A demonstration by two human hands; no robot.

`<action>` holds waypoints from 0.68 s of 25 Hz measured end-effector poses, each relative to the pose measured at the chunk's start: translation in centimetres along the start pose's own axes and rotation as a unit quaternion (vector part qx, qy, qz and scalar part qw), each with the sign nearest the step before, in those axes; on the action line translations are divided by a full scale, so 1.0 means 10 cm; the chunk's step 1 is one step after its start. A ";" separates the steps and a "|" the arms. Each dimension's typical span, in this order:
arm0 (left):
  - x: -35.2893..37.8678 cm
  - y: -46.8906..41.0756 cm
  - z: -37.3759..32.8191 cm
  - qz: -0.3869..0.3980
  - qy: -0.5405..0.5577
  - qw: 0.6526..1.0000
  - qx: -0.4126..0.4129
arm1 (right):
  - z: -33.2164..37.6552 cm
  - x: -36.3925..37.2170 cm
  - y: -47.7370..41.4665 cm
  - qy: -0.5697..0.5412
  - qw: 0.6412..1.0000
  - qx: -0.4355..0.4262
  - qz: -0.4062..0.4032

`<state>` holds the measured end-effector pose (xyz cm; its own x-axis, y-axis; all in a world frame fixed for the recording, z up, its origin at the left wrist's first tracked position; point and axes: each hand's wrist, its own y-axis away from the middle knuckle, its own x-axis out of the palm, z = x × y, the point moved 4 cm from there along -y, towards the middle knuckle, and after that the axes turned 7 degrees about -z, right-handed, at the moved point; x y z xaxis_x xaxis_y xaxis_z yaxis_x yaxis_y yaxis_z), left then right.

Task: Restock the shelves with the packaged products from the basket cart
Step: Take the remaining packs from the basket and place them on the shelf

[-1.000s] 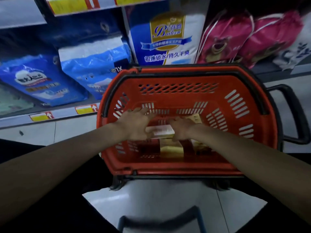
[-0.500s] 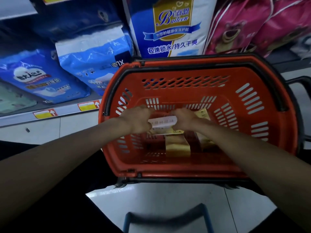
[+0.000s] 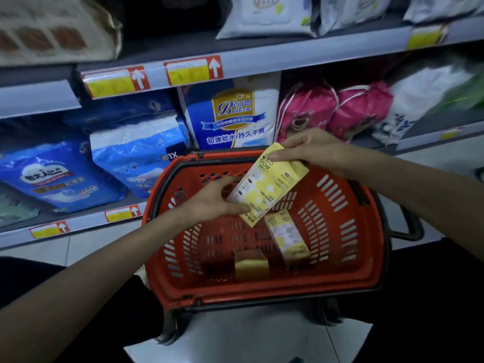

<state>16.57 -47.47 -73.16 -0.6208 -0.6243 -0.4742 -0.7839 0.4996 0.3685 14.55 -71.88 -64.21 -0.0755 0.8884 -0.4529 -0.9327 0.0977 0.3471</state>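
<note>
The red basket cart [image 3: 262, 297] stands on the pale floor [image 3: 235, 334], its far rim close to the lower shelf edge [image 3: 86, 222]. Above the far half of the basket, both hands hold one yellow-and-white pack [image 3: 267, 184], tilted and clear of the rim and walls. The left hand [image 3: 212, 203] has its fingers closed round the pack's lower end. The right hand [image 3: 311, 150] pinches the upper end, just above the basket's far rim.

Two more yellow packs lie on the basket's bottom. One [image 3: 288, 237] is near the middle and slants toward the near wall; the other [image 3: 251, 265] is by the near wall. The slotted bottom to their left is bare.

Behind the basket's far rim stands a white-and-blue bag [image 3: 230, 113], with blue packs [image 3: 136, 153] behind the basket's left corner and pink bags [image 3: 306, 113] behind its right. A black handle [image 3: 411, 226] juts from the basket's right side. The upper shelf edge [image 3: 262, 64] runs above the basket.
</note>
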 end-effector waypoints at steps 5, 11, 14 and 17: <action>-0.04 0.17 -0.15 -0.035 0.241 0.967 -0.075 | 0.08 -0.21 0.33 -0.119 0.993 -0.003 0.000; -0.20 0.28 -0.30 -0.051 0.485 0.867 -0.100 | -0.13 -0.13 0.38 -0.241 0.970 0.016 -0.004; -0.29 0.34 -0.42 -0.060 0.481 0.871 -0.082 | -0.33 -0.11 0.42 -0.288 0.955 0.074 0.005; -0.38 0.34 -0.51 -0.092 0.460 0.881 -0.064 | -0.39 -0.08 0.48 -0.329 0.939 0.092 0.042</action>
<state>16.26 -46.49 -66.02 -0.1798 -0.9398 0.2906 -0.8301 0.3034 0.4678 8.73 -73.90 -65.40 0.1452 0.9752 0.1672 -0.8520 0.0374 0.5221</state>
